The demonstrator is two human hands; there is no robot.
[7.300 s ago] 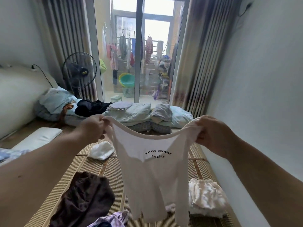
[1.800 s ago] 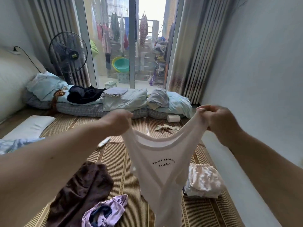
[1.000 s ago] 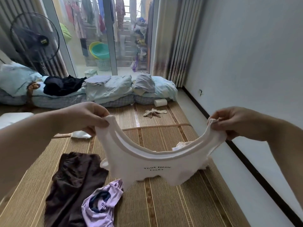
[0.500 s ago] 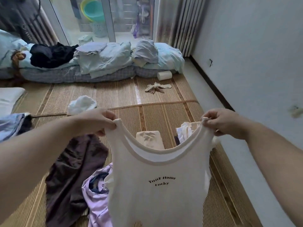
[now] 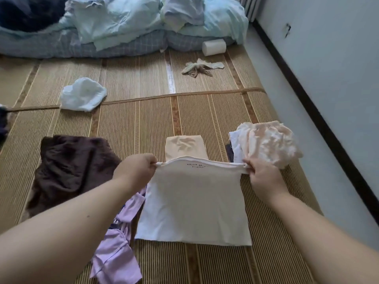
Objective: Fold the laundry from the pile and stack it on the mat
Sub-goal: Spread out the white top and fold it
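One woven mat (image 5: 143, 124) covers the floor. On it your white tank top (image 5: 194, 206) lies flat, upper edge stretched taut. To its left lies a crumpled brown garment (image 5: 69, 171); a folded peach piece (image 5: 184, 146) sits just beyond its upper edge. Your left hand (image 5: 137, 171) and right hand (image 5: 262, 177) each pinch one upper corner.

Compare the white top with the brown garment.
The white top is spread smooth and flat; the brown garment lies rumpled. The left hand and right hand pinch the white top's far corners; no hand holds the brown garment. The white top bears small dark lettering; the brown garment shows none. Both lie on the mat.
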